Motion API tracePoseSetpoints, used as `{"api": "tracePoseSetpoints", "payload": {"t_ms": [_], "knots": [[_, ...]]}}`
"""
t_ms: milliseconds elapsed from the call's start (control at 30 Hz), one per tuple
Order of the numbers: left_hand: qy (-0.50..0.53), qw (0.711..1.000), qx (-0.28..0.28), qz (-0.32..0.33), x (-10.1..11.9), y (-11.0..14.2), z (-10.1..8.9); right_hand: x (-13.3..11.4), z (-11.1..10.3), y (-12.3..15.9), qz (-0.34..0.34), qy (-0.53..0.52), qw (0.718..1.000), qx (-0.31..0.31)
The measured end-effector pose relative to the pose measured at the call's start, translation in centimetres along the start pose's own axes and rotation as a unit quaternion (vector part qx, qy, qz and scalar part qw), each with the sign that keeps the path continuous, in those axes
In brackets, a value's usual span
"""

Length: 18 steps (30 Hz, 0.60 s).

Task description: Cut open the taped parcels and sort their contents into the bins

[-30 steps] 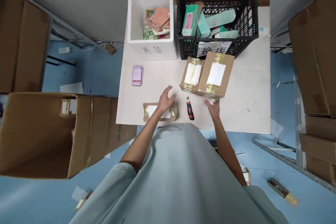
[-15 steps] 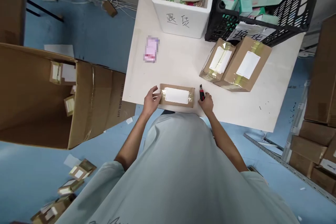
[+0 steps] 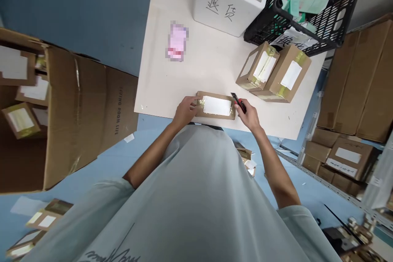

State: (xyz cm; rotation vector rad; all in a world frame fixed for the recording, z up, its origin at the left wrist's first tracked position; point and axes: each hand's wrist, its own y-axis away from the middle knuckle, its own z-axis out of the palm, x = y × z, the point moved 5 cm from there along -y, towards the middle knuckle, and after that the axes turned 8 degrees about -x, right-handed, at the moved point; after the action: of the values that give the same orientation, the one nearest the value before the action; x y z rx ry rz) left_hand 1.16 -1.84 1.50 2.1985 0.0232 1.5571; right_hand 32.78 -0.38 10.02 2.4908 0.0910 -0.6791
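Observation:
A small taped cardboard box (image 3: 217, 106) with a white label lies flat near the table's front edge. My left hand (image 3: 186, 110) grips its left end, fingertips resting over the taped edge. A red and black box cutter (image 3: 239, 103) is held in my right hand (image 3: 249, 115) by the box's right end. The cutter's dark tip points up and left, close to the box's upper right corner; I cannot tell if it touches.
Two taped cartons (image 3: 284, 75) stand at the right on the white table (image 3: 159, 77). Behind them are a black crate (image 3: 331, 20) and a white foam bin (image 3: 221, 12). A blurred pink item (image 3: 177, 43) lies further left. A large open carton (image 3: 92, 106) holding parcels stands left.
My left hand has moved onto the box's left end. My right hand has brought the cutter up to the box's right end, its tip now turned left. The view has shifted.

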Motion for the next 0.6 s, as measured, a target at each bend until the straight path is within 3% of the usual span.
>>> {"api": "tracePoseSetpoints", "payload": {"t_ms": [100, 233, 400, 600], "knots": [[0.007, 1.000, -0.028, 0.010, -0.2, -0.6, -0.4, -5.8, 0.4, -0.1, -0.049, 0.142, 0.986, -0.079], [0.021, 0.998, -0.056, 0.025, -0.6, -1.1, -0.7, -10.7, 2.1, -0.9, -0.043, 0.334, 0.923, -0.189], [0.034, 0.996, -0.062, 0.048, -1.1, -1.5, -0.6, -13.2, 3.3, -2.0, -0.063, 0.422, 0.865, -0.263], [0.032, 0.996, -0.061, 0.060, -1.1, -1.5, -0.5, -14.5, 3.4, -1.7, -0.051, 0.449, 0.846, -0.282]]}}
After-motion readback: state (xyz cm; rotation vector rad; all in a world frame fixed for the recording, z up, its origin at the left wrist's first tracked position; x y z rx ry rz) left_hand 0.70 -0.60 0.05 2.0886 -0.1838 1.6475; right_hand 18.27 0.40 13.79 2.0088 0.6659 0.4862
